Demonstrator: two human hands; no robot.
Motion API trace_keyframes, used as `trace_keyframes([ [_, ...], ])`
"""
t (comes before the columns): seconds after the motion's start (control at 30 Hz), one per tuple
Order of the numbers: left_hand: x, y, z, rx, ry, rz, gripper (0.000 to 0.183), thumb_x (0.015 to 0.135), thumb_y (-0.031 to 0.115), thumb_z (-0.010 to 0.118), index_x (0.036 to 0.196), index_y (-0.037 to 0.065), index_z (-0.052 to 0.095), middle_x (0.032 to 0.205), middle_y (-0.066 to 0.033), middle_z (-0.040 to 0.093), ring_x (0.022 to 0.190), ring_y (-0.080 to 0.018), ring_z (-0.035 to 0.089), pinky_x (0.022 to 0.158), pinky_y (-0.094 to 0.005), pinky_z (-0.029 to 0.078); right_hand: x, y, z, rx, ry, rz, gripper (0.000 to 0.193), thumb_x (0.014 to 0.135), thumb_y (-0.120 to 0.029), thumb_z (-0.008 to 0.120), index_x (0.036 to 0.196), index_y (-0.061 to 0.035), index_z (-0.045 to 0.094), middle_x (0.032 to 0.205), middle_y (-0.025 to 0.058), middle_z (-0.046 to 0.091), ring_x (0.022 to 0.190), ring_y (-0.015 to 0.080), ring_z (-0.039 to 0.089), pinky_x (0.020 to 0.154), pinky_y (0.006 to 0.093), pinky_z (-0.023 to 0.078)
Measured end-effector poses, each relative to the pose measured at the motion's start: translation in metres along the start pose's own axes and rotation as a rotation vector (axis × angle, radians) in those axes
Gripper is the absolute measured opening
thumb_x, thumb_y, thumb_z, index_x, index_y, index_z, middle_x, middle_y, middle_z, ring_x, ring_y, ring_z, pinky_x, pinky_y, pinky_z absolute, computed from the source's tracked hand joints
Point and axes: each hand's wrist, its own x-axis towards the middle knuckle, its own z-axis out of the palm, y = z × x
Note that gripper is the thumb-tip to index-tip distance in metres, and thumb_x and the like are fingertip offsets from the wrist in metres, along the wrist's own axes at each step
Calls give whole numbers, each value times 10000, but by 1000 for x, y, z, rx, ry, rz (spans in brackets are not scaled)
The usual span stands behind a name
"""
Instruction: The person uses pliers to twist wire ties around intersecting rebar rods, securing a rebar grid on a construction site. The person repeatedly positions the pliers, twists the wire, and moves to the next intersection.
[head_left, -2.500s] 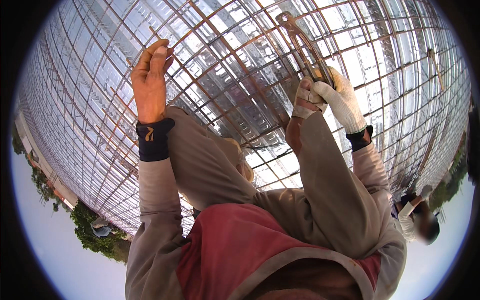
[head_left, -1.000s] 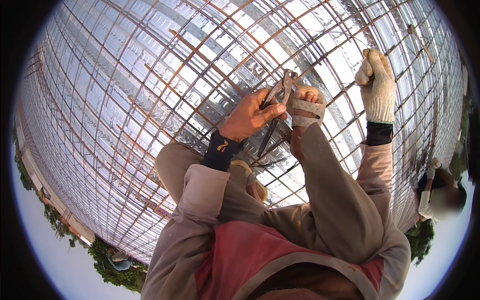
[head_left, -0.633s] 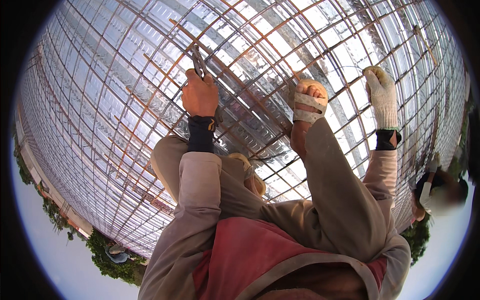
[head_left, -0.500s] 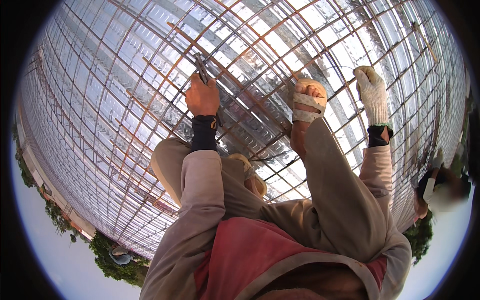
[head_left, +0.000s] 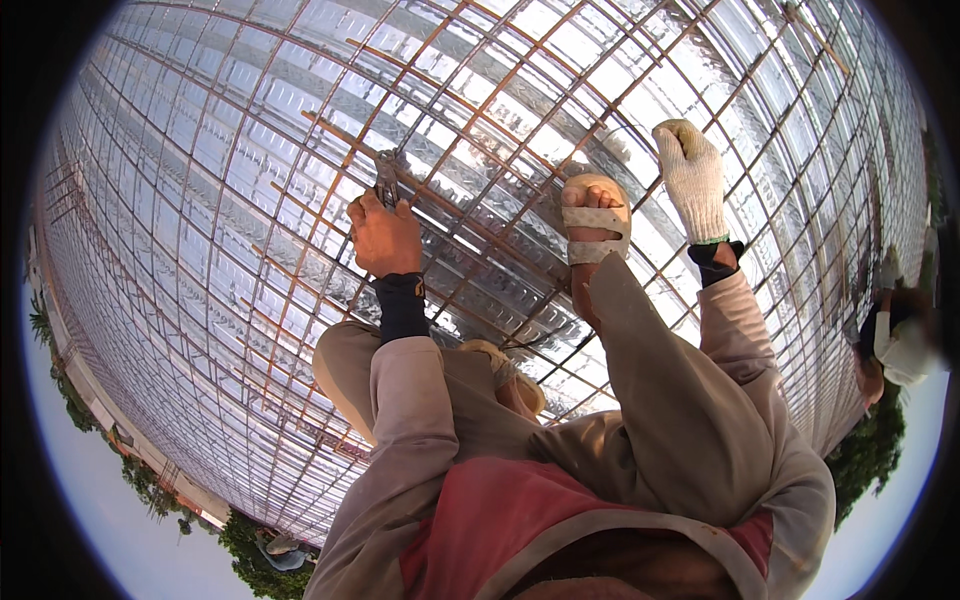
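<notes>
Left hand (head_left: pixel 385 238): bare, back turned up, fingers and thumb wrapped around the handles of the pliers (head_left: pixel 388 185). The grip is closed, and the pliers' head projects beyond the knuckles. The pliers are over the mesh (head_left: pixel 480 112), well in from its left edge, with their head at a rusty bar (head_left: pixel 335 127). Whether the jaws are clamped on anything cannot be told at this scale. A dark wristband (head_left: pixel 403 305) covers the left wrist.

Right hand (head_left: pixel 690 168): wears a pale knitted glove (head_left: pixel 695 195) and is raised above the mesh, well apart from the left hand. Its fingers are curled together into a fist; whether something thin is pinched inside cannot be told.

Between the two hands, nearer the right, a foot (head_left: pixel 595 190) in a strapped sandal (head_left: pixel 597 220) rests on the mesh. A second sandal (head_left: pixel 518 388) shows lower down, beside the trouser leg (head_left: pixel 450 400).

Beneath the mesh lies ribbed, shiny metal decking (head_left: pixel 470 155). At the mesh's right edge, a co-worker (head_left: pixel 900 345) is partly in view, with trees (head_left: pixel 868 455) just below in the frame.
</notes>
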Motion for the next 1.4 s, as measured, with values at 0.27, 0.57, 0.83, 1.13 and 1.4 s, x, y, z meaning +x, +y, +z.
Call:
trace_keyframes([
  [0.27,-37,92,-19,-541,-4,897,454,975,241,799,1373,47,702,1395,-134,693,1299,-380,620,1119,-521,487,-12,-35,-38,284,-192,168,306,1063,-307,670,1069,-15,763,695,1,607,605,103,549,572,305,448],
  [0.57,-44,73,12,-543,-221,1002,322,903,15,700,1198,95,801,1080,-96,794,1056,-325,728,1004,-477,531,-22,-10,-37,461,-320,363,257,1126,-253,643,1099,-17,739,664,-52,536,537,33,390,496,236,303],
  [0.83,-46,81,17,-685,-218,674,193,945,51,748,1101,122,838,1015,-147,821,908,-371,779,788,-454,599,-43,32,-53,8,-854,-110,217,1070,-181,697,1150,12,753,1000,87,779,917,197,698,862,364,570],
  [1.13,-45,92,19,-816,-252,747,249,956,75,730,1193,81,804,1110,-140,802,1079,-343,707,954,-469,518,-38,-36,11,316,-506,-131,212,1015,-171,653,1118,-46,792,996,172,792,946,300,784,896,392,599],
  [1.4,-9,72,21,-418,81,735,291,1050,141,660,1310,32,729,1380,-140,716,1292,-391,597,1131,-544,427,8,-8,34,-220,-325,-186,281,989,-237,634,1141,-77,809,980,218,789,923,424,772,844,490,622],
])
